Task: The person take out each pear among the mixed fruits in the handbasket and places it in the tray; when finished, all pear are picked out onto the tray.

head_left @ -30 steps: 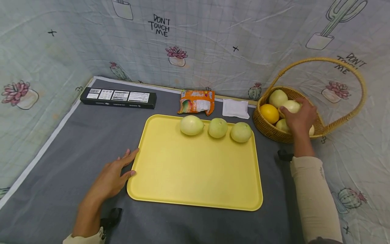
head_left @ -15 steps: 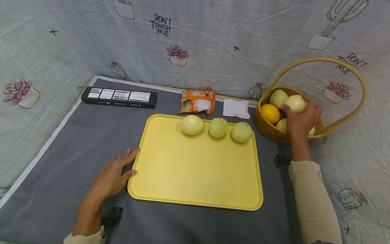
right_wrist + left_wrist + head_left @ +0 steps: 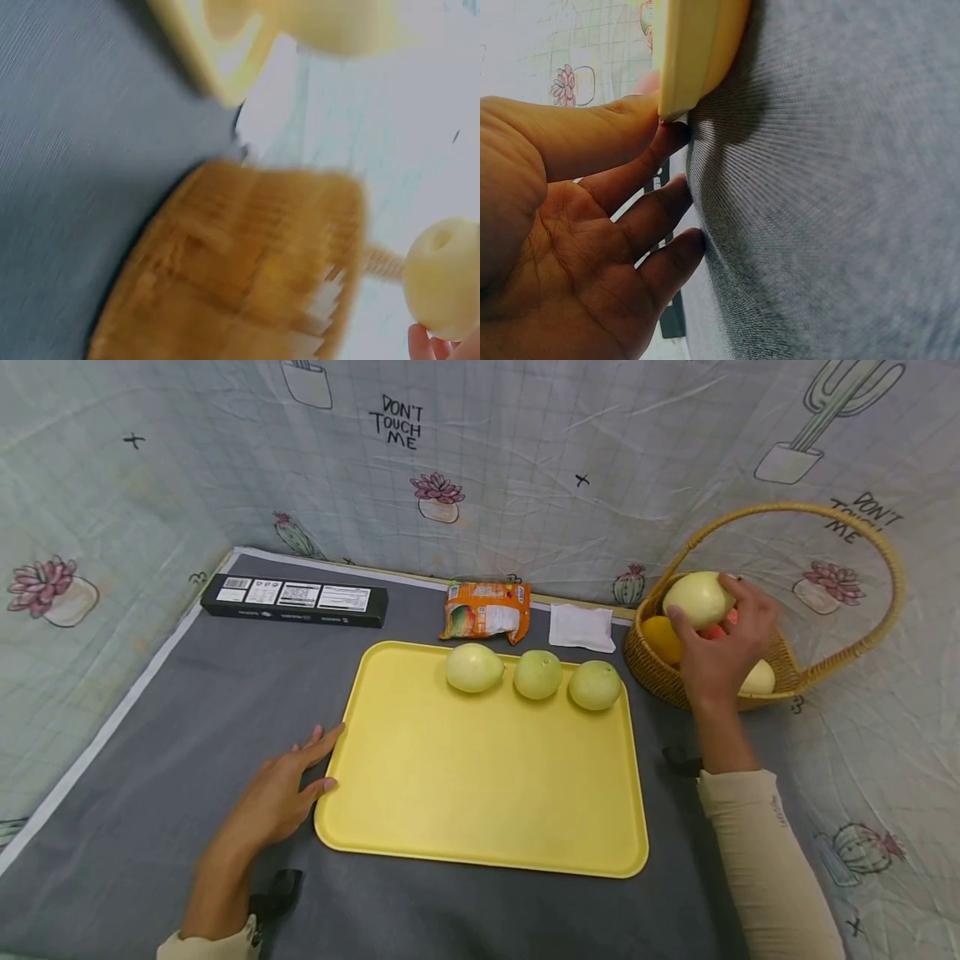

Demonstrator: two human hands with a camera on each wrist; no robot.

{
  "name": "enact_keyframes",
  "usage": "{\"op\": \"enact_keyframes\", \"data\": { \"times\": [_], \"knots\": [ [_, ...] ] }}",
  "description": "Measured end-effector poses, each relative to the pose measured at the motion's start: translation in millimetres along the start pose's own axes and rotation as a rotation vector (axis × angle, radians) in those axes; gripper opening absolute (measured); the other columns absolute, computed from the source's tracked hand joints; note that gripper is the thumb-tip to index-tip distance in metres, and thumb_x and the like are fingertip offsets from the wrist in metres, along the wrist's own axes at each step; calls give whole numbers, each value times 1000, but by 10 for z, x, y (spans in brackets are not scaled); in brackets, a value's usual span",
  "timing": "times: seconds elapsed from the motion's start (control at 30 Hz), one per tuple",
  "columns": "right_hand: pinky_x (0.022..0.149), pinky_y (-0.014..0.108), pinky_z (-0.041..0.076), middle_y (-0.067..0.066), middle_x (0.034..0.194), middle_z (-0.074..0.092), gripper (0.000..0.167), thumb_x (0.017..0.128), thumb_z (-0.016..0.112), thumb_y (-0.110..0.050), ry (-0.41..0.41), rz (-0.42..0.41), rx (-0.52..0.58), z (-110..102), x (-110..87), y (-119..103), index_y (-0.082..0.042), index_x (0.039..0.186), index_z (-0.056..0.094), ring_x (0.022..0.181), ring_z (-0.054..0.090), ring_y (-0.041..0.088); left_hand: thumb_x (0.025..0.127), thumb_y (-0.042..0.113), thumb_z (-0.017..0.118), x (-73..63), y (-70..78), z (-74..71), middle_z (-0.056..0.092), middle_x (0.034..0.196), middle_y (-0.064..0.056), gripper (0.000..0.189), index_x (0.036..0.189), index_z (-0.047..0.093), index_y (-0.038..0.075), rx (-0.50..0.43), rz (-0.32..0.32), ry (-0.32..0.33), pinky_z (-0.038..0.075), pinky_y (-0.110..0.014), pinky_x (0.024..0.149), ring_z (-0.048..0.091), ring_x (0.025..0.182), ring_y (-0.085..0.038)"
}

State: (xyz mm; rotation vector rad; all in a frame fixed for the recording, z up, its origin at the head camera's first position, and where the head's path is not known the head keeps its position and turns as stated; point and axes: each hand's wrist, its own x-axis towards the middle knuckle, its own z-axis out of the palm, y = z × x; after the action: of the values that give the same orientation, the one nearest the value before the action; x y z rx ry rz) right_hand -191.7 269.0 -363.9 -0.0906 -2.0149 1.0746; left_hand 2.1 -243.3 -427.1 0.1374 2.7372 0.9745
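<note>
In the head view my right hand [image 3: 727, 635] holds a round pale yellow-green fruit [image 3: 699, 599] above the wicker basket [image 3: 660, 685]. Fingers and thumb grip its sides; the right wrist view shows a dimple in this fruit [image 3: 446, 277]. Inside the basket, an orange fruit [image 3: 662, 639], something red [image 3: 716, 628] and another pale fruit [image 3: 759, 678] show partly; my hand hides the rest. My left hand [image 3: 273, 797] touches the left rim of the yellow tray [image 3: 480, 777] with straight fingers. Three pale green fruits, including the middle one [image 3: 537, 674], lie along its far side.
Behind the tray lie an orange snack packet [image 3: 486, 610] and a white sachet [image 3: 582, 627]. A long black box [image 3: 294, 600] is at the back left. The basket's tall handle [image 3: 795, 507] arches at the right, near the patterned cloth wall [image 3: 510, 477].
My right hand has lifted the pale fruit from among the others and brought it slightly left, uncovering something red in the basket. My left hand and the tray have stayed in place.
</note>
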Motion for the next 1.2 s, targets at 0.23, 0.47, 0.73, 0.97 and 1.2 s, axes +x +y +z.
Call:
{"op": "enact_keyframes", "data": {
  "times": [0.23, 0.47, 0.73, 0.97, 1.2],
  "knots": [
    [101, 26, 61, 4, 144, 56, 61, 80, 95, -20, -113, -64, 83, 215, -107, -194, -14, 136, 72, 135, 53, 8, 97, 6, 75, 8, 6, -5, 35, 165, -31, 82, 168, 34, 14, 16, 21, 8, 31, -77, 119, 37, 151, -56],
    [101, 34, 63, 7, 144, 57, 64, 79, 97, -23, -226, -126, 110, 415, -300, -431, -19, 137, 72, 140, 50, 6, 96, 5, 76, 5, -2, 13, 37, 165, -30, 82, 167, 36, 13, 1, 29, 16, 32, -76, 120, 38, 151, -54],
    [99, 50, 64, 14, 145, 56, 62, 80, 96, -22, -302, -166, 148, 588, -522, -694, -16, 137, 72, 142, 51, 14, 95, 3, 76, -12, -12, 21, 38, 163, -31, 82, 167, 37, 12, 0, 37, 24, 32, -76, 119, 40, 151, -53],
    [97, 52, 64, 19, 143, 56, 62, 80, 96, -22, -389, -235, 198, 665, -688, -918, -13, 136, 72, 140, 54, 24, 96, 4, 76, -38, -14, 38, 39, 163, -30, 82, 167, 37, 14, 7, 26, 27, 32, -76, 119, 40, 150, -54],
    [100, 49, 62, 18, 144, 56, 63, 81, 95, -23, -498, -248, 230, 781, -867, -1061, -12, 138, 70, 140, 53, 27, 96, 4, 75, -29, -6, 27, 38, 164, -30, 81, 167, 37, 14, 0, 24, 26, 31, -77, 119, 39, 151, -54]
  ]
}}
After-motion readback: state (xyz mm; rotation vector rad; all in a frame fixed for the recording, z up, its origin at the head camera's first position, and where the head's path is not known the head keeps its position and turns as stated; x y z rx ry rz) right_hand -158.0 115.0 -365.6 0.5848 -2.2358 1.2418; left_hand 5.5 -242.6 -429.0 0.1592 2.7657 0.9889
